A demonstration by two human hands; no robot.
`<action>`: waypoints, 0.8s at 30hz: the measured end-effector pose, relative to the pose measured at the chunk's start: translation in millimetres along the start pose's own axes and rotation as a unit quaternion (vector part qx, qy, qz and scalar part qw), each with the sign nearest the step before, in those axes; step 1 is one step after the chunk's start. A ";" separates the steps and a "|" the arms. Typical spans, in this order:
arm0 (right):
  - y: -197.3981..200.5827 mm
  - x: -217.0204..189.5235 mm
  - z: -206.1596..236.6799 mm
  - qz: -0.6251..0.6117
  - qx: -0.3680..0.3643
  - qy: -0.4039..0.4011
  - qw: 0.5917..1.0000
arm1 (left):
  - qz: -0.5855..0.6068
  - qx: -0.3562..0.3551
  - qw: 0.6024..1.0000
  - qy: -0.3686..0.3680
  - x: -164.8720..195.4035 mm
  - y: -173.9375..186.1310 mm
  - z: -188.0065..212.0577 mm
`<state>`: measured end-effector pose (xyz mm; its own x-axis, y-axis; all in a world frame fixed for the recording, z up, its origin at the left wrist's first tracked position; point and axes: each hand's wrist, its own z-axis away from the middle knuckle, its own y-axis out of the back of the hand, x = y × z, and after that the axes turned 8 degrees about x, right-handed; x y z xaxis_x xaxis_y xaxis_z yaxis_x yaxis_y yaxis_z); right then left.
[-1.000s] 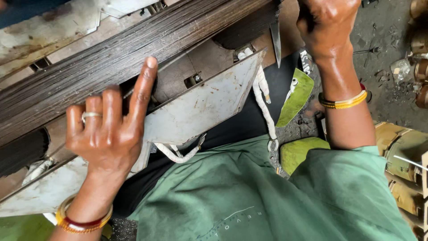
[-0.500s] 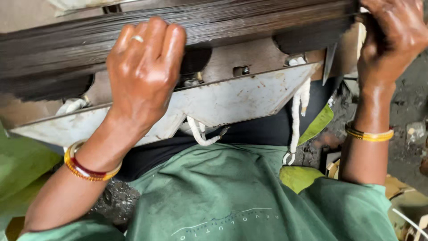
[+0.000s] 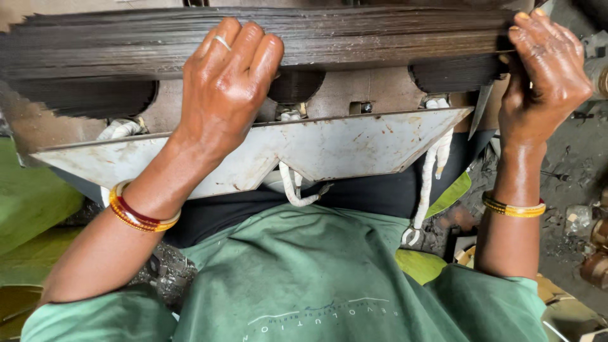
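Observation:
A thick stack of dark thin metal sheets (image 3: 380,38) runs across the top of the head view, lying edge-on above a grey trapezoid metal plate (image 3: 329,149). My left hand (image 3: 225,82), with a ring on one finger, lies over the stack near its middle, fingers curled on the sheets' edges. At the stack's right end my right hand (image 3: 544,76) grips the sheets, fingers wrapped over the top edge. Both wrists wear yellow and red bangles.
White cords (image 3: 430,183) hang from under the plate. My green shirt (image 3: 304,278) fills the lower frame. Green cloth (image 3: 31,196) lies at the left. Dirty dark floor with small metal parts (image 3: 595,253) is at the right.
The view has levelled out and the stack now lies horizontal. My left hand went from the plate's edge up onto the stack. My right hand stays at the right end.

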<state>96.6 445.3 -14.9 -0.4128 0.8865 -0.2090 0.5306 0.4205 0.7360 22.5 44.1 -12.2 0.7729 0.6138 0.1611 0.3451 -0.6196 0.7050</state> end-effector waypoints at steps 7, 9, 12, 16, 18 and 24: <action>15.1 -11.4 -33.2 0.106 -0.102 0.102 0.984 | -0.109 -0.020 0.989 -0.093 -13.3 22.5 -11.5; 10.2 -13.3 -47.6 0.062 -0.203 0.095 0.973 | -0.116 -0.054 0.986 -0.106 -16.4 25.9 -8.6; -19.1 -13.1 -67.7 0.025 -0.299 0.159 0.941 | -0.078 -0.120 0.984 -0.104 -31.1 21.9 -5.3; -50.0 -19.8 -65.0 0.011 -0.273 0.209 0.939 | -0.070 -0.156 0.981 -0.087 -44.5 17.6 4.5; -66.0 -24.0 -54.4 0.021 -0.275 0.196 0.941 | -0.111 -0.154 0.977 -0.098 -49.4 18.3 8.6; -65.3 -31.7 -45.7 0.108 -0.282 0.195 0.933 | -0.054 -0.141 0.982 -0.115 -52.2 23.2 17.5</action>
<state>41.2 380.9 -26.9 -0.6382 0.7545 0.1528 0.2043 -0.0254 0.9786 -0.5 -10.8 -16.4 0.8507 0.5220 -0.0623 0.2951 -0.3761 0.8783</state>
